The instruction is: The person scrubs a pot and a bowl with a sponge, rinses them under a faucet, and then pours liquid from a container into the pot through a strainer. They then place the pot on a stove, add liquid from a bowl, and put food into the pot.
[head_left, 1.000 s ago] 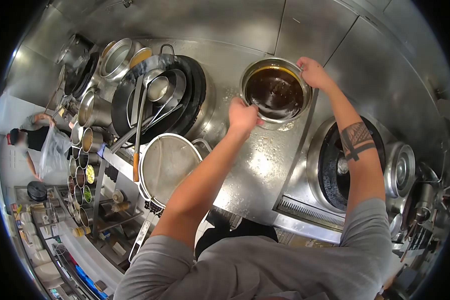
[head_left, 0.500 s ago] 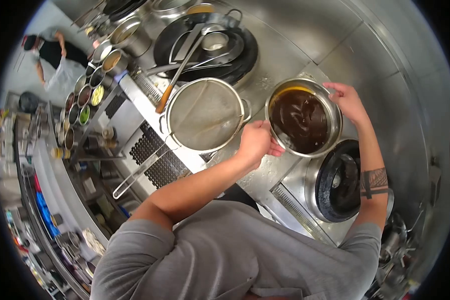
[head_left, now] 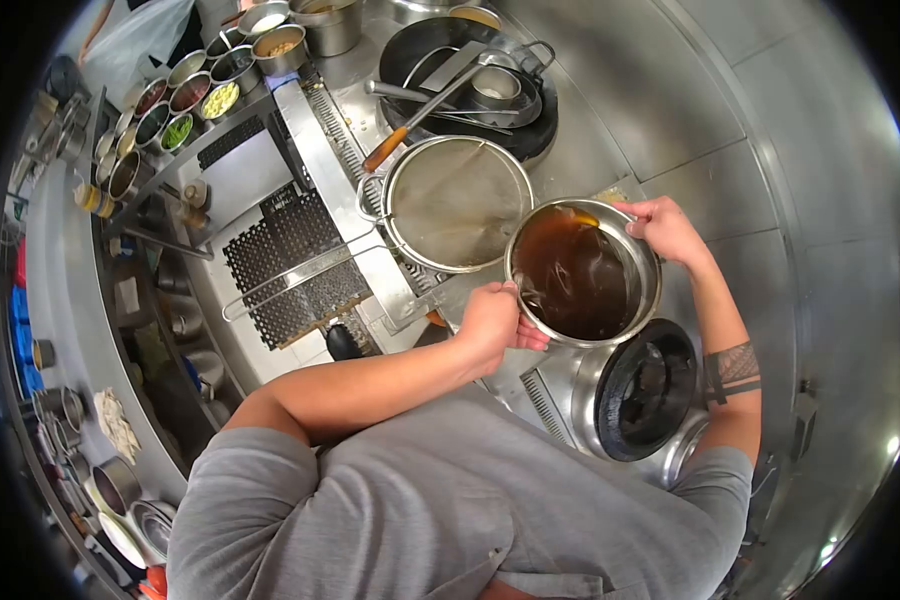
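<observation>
A round steel pot (head_left: 653, 290) of dark brown liquid (head_left: 575, 280) is between my two hands, with a yellowish patch at the liquid's far edge. My left hand (head_left: 495, 325) is closed on its near-left rim, and my right hand (head_left: 667, 232) grips the right rim with the thumb over the edge. Just left of it, its rim close to the pot's, is a round fine-mesh strainer (head_left: 455, 205). The strainer rests over a handled pot that it mostly hides. Its long wire handle (head_left: 305, 272) points out to the left.
Behind the strainer sits a black wok (head_left: 410, 50) holding ladles and a small steel cup. A second dark wok (head_left: 648, 390) lies on the near right burner. Several ingredient tins (head_left: 190, 92) line the left. A person (head_left: 175, 35) with a plastic bag shows partly at top left.
The pot of brown liquid has moved left and toward me, closer to the strainer, and its liquid has shifted. My right hand has closed on the rim. The whole view has turned somewhat.
</observation>
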A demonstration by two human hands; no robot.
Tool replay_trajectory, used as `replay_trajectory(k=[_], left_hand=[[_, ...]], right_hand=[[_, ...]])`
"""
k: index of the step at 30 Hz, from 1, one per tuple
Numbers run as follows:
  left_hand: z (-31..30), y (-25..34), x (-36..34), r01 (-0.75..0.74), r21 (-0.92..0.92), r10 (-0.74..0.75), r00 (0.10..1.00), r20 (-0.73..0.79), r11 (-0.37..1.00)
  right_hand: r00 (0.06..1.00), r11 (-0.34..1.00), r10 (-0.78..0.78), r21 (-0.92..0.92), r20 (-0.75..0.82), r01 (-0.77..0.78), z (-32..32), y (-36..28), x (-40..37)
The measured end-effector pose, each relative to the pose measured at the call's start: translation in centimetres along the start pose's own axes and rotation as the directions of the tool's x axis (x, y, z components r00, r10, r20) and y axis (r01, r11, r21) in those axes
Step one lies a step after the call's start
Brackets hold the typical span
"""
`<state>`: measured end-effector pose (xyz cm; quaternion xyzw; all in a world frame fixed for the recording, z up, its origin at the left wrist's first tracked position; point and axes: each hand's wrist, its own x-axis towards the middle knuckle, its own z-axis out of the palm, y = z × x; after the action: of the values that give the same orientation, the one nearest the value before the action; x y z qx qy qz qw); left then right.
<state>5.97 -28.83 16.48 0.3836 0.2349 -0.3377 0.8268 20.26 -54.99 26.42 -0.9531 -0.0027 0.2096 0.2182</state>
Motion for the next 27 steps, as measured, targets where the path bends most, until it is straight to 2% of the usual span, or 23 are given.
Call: replay_trajectory(k=[10, 23, 27], left_hand=[[-2.3, 1.0, -1.0, -0.023, -0.177, 0.029, 0.999, 0.036, 0.984], [-2.5, 2.3, -0.8, -0.026, -0.229, 0.035, 0.999, 0.037, 0.973], [-2.5, 2.6, -0.5, -0.019, -0.237, 0.03, 0.999, 0.043, 0.971]], right_hand=[[1.0, 0.992, 0.004, -0.129, 0.025, 0.0, 0.3, -5.0, 2.1], [0.995, 0.986, 0.082, -0.152, 0.053, -0.073, -0.2, -6.4, 3.6], [0.997, 0.989, 0.046, -0.143, 0.066, -0.037, -0.2, -5.6, 4.4]])
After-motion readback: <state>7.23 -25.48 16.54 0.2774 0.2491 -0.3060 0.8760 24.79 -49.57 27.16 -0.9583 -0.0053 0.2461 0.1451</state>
